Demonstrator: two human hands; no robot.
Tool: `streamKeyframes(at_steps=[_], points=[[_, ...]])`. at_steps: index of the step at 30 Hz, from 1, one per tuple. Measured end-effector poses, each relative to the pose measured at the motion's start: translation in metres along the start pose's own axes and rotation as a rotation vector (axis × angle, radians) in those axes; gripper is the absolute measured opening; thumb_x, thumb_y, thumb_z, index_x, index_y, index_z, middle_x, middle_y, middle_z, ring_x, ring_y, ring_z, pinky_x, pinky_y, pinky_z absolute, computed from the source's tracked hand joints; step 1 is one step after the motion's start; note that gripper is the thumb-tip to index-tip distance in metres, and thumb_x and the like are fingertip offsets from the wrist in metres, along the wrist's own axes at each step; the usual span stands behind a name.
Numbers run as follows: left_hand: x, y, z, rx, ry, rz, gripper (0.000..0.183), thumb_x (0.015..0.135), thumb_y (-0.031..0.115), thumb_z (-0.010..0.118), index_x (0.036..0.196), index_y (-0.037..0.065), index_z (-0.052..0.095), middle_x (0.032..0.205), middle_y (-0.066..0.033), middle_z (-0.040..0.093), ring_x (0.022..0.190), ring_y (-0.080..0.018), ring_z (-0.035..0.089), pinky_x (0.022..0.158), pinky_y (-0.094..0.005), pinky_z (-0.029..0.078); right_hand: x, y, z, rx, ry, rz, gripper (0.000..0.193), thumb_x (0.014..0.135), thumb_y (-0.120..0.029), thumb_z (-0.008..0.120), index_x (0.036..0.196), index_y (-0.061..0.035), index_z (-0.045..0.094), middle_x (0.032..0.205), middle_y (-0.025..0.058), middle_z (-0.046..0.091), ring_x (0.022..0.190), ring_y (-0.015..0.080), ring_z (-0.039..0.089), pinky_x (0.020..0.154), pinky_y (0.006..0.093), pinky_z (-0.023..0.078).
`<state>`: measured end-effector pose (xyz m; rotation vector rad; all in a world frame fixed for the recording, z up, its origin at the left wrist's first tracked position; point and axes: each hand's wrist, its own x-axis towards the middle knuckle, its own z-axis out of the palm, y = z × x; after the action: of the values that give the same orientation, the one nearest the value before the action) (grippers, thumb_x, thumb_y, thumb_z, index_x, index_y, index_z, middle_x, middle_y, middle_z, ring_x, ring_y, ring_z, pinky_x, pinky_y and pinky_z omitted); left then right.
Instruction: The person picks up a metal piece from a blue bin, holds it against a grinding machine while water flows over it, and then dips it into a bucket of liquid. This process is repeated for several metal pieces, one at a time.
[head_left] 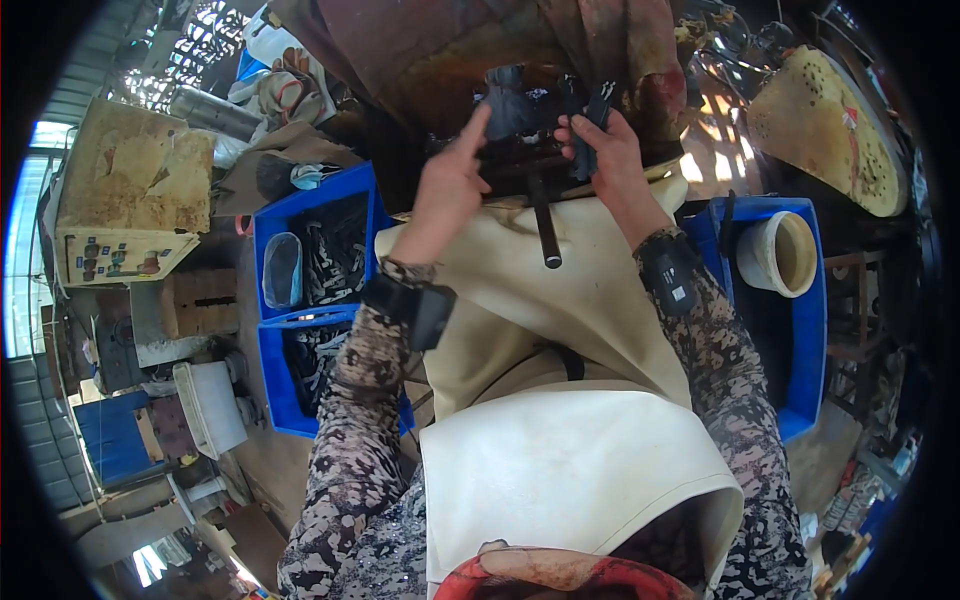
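My left hand [448, 195] is raised with its index finger stretched out and the thumb apart; nothing shows in it. Its fingertip is by a dark, worn metal block [508, 105] within a dark, wet-looking work area. Several slim dark metal pieces [583, 160] are gripped in my right hand [618, 165], their bright-tipped ends sticking up past the fingers. Between my hands, a dark rod-like handle [545, 225] points toward me over the cream apron [520, 285] on my lap. Part of the left hand is slightly blurred.
Two blue bins [262, 225] of dark metal pieces stand at my left, a clear oval container in the upper one. At my right, a blue bin [812, 350] holds a whitish bucket [775, 255]. Brown sheeting [450, 40] hangs ahead. A stained control box [135, 180] stands far left.
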<state>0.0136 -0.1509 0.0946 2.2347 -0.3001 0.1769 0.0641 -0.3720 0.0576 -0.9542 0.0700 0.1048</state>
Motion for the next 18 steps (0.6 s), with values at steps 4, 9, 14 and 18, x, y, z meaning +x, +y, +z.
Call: streamKeyframes(at_steps=[4,9,14,18], points=[[0.021,-0.022,-0.024,-0.075,0.010,-0.205,0.079,0.084,-0.012,0.048,0.152,0.023,0.027,0.114,-0.0222,0.062,0.072,-0.0229,0.068,0.063,-0.0337,0.056,0.016,-0.008,-0.017,-0.229,0.004,-0.096,0.020,0.093,-0.006,0.060,0.111,-0.0003,0.054,0.101,0.0120,0.066,0.083,0.0180,0.067,0.064,0.0280,0.055],[0.049,-0.069,-0.013,-0.054,0.070,-0.288,0.075,0.085,-0.008,0.053,0.150,0.019,0.027,0.101,-0.0209,0.067,0.068,-0.0236,0.068,0.060,-0.0339,0.054,0.027,-0.012,-0.038,-0.445,0.053,-0.177,0.016,0.093,-0.005,0.061,0.106,-0.0012,0.053,0.095,0.0090,0.068,0.077,0.0143,0.067,0.057,0.0228,0.050],[0.065,-0.106,0.006,0.232,-0.035,-0.009,0.043,0.087,-0.001,0.057,0.128,0.011,0.060,0.099,-0.0182,0.069,0.082,-0.0233,0.070,0.070,-0.0317,0.053,0.022,-0.003,-0.044,-0.656,0.085,-0.324,0.014,0.093,-0.006,0.061,0.102,-0.0011,0.053,0.092,0.0065,0.068,0.073,0.0101,0.066,0.053,0.0210,0.047],[0.077,-0.109,0.020,0.452,-0.114,0.061,0.033,0.083,-0.003,0.059,0.113,0.006,0.067,0.098,-0.0168,0.070,0.092,-0.0294,0.068,0.083,-0.0351,0.051,0.021,-0.003,-0.039,-0.689,0.105,-0.291,0.014,0.092,-0.007,0.061,0.103,-0.0014,0.053,0.089,0.0046,0.067,0.071,0.0091,0.065,0.053,0.0208,0.046]])
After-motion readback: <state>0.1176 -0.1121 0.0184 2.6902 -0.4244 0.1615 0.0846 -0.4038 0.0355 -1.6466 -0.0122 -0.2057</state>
